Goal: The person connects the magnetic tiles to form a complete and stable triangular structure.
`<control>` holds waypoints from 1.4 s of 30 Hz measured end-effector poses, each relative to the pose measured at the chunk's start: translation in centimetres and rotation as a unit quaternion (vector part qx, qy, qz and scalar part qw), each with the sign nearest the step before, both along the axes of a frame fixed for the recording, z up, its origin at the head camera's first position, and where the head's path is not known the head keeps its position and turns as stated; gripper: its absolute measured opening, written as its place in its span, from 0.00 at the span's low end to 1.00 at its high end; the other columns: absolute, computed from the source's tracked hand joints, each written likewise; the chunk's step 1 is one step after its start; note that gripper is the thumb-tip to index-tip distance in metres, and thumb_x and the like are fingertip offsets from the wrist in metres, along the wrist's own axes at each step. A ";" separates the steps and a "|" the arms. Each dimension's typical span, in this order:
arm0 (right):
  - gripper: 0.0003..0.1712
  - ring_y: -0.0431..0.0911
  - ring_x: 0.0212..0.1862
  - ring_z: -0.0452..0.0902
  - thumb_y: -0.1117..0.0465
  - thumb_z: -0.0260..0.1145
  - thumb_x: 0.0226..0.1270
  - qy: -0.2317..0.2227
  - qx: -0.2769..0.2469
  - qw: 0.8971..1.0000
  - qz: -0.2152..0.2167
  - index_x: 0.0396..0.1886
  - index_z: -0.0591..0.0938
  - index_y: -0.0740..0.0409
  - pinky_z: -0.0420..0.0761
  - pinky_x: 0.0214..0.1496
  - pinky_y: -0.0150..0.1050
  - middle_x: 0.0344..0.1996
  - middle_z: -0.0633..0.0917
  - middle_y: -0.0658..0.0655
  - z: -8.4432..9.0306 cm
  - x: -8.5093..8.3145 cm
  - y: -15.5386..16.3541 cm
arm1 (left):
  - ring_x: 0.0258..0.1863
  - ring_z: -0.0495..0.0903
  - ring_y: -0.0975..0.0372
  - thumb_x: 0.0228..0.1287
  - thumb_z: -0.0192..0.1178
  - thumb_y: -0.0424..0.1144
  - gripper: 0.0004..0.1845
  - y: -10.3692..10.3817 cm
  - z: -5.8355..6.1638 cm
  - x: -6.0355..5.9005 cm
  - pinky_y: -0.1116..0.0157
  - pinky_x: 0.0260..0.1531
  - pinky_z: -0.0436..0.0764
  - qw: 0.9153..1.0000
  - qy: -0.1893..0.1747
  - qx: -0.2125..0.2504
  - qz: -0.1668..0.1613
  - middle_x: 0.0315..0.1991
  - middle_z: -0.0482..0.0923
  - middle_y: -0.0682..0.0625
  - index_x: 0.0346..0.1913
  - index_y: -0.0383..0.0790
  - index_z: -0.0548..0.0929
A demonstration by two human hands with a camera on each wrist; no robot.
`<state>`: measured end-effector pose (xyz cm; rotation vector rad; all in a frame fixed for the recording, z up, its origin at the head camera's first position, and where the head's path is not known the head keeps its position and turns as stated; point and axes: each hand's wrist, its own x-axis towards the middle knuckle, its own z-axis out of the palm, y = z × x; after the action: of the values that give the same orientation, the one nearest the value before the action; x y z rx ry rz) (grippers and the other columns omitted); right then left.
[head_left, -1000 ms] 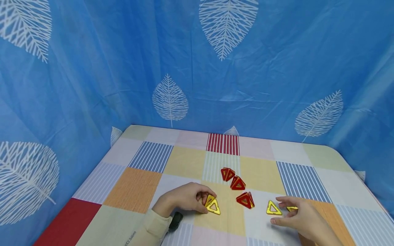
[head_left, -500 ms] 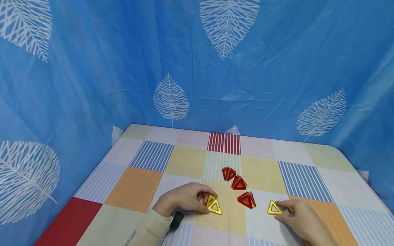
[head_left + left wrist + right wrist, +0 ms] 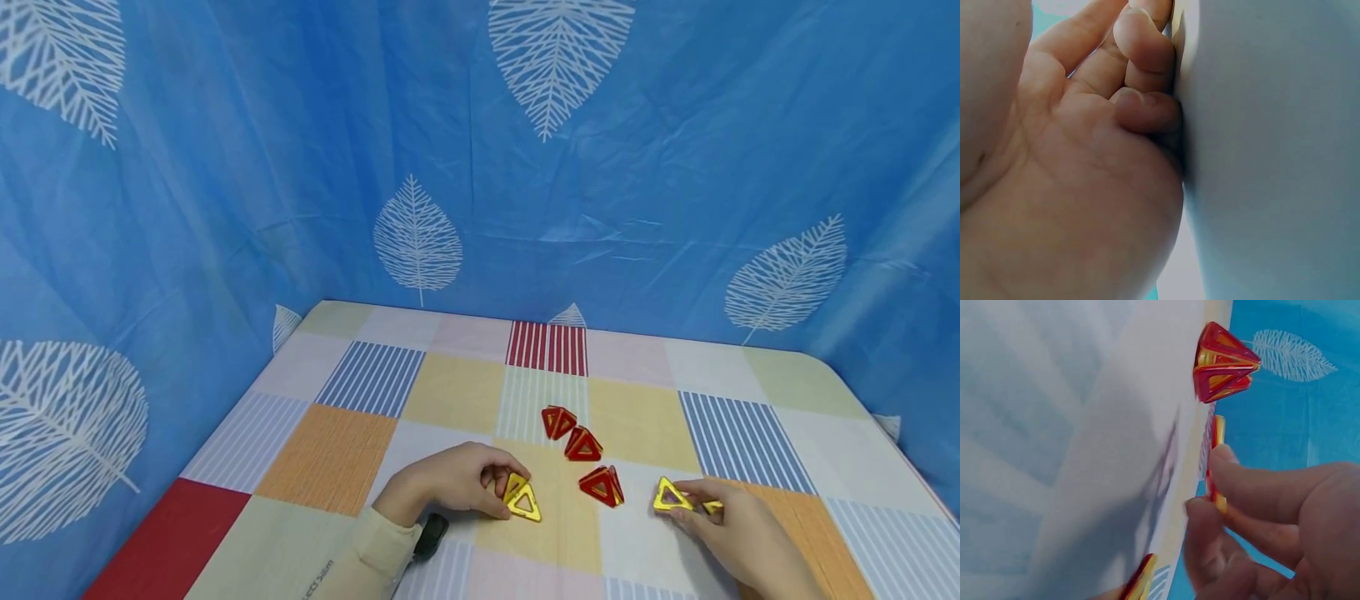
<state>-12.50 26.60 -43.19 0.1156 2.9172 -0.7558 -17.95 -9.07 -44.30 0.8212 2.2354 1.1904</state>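
Two hands were on the patchwork tablecloth [image 3: 450, 392] when I looked through the head camera. My left hand [image 3: 450, 482] rested on the cloth with its fingers curled around a yellow triangular plastic frame piece [image 3: 522, 502], which lay partly flat and partly leaning against a second yellow piece under the fingertips. In the left wrist view I saw only the curled fingers [image 3: 1147, 44] pressed to the cloth, so the exact grip I could not tell there. My right hand [image 3: 738, 533] pinched another flat yellow triangular frame [image 3: 670, 496] between thumb and forefinger, the piece tilted a little off the cloth. The right wrist view showed the fingers [image 3: 1254, 481] closed together on the thin edge of this yellow frame [image 3: 1217, 459]. Just beside the right fingers lay a further small yellow piece [image 3: 712, 506].

Between the two hands stood three small red pyramids made from triangular frames [image 3: 600, 486], one near the right hand and two further toward the blue leaf-pattern curtain [image 3: 480, 167].
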 end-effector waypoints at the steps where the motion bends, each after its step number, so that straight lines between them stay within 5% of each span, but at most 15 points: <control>1: 0.25 0.48 0.34 0.71 0.56 0.78 0.59 0.003 -0.005 1.000 -0.002 0.52 0.86 0.66 0.76 0.33 0.41 0.38 0.85 0.57 0.2 0.1 -0.2 | 0.23 0.69 0.67 0.56 0.75 0.32 0.22 0.0 0.0 0.0 0.71 0.25 0.69 1.000 -0.001 0.000 0.001 0.29 0.78 0.54 0.54 0.46 0.86; 5: 0.26 0.46 0.31 0.72 0.54 0.80 0.55 0.005 -0.049 0.999 -0.017 0.51 0.87 0.63 0.71 0.25 0.36 0.32 0.84 0.50 0.9 0.6 -0.9 | 0.23 0.69 0.67 0.56 0.75 0.31 0.21 0.0 0.0 0.0 0.71 0.25 0.69 1.000 -0.005 0.000 0.002 0.29 0.78 0.54 0.54 0.45 0.86; 14: 0.23 0.43 0.32 0.81 0.55 0.83 0.49 0.006 -0.128 0.992 0.001 0.44 0.90 0.59 0.77 0.27 0.36 0.30 0.88 0.49 2.0 1.1 -2.9 | 0.23 0.69 0.68 0.56 0.75 0.31 0.21 0.0 0.1 0.0 0.72 0.25 0.69 1.000 -0.002 0.001 -0.003 0.29 0.78 0.54 0.54 0.44 0.86; 27: 0.18 0.38 0.29 0.81 0.54 0.82 0.50 0.042 -0.188 0.972 0.136 0.40 0.91 0.55 0.79 0.28 0.35 0.28 0.87 0.45 2.4 1.0 -6.6 | 0.22 0.69 0.67 0.56 0.75 0.32 0.22 0.1 0.3 0.0 0.71 0.24 0.68 1.000 -0.001 -0.010 0.002 0.29 0.78 0.54 0.55 0.45 0.86; 35: 0.16 0.38 0.29 0.82 0.62 0.80 0.52 0.025 -0.226 0.952 0.203 0.41 0.90 0.64 0.81 0.30 0.34 0.29 0.88 0.49 1.6 0.0 -9.7 | 0.22 0.69 0.67 0.57 0.74 0.32 0.22 -0.1 0.1 -0.1 0.71 0.25 0.68 1.000 0.001 -0.006 -0.002 0.28 0.78 0.54 0.55 0.44 0.86; 42: 0.17 0.38 0.23 0.77 0.67 0.79 0.48 0.023 -0.188 0.959 0.211 0.41 0.90 0.66 0.77 0.24 0.33 0.21 0.84 0.44 1.4 -0.9 -10.9 | 0.22 0.69 0.68 0.57 0.75 0.31 0.22 -0.1 0.0 -0.1 0.72 0.25 0.68 1.000 0.007 -0.004 -0.009 0.28 0.78 0.55 0.56 0.44 0.86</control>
<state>-13.36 15.68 -41.79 -0.5463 2.6297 -1.2099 -18.08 -9.13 -44.29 0.8484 2.2384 1.1694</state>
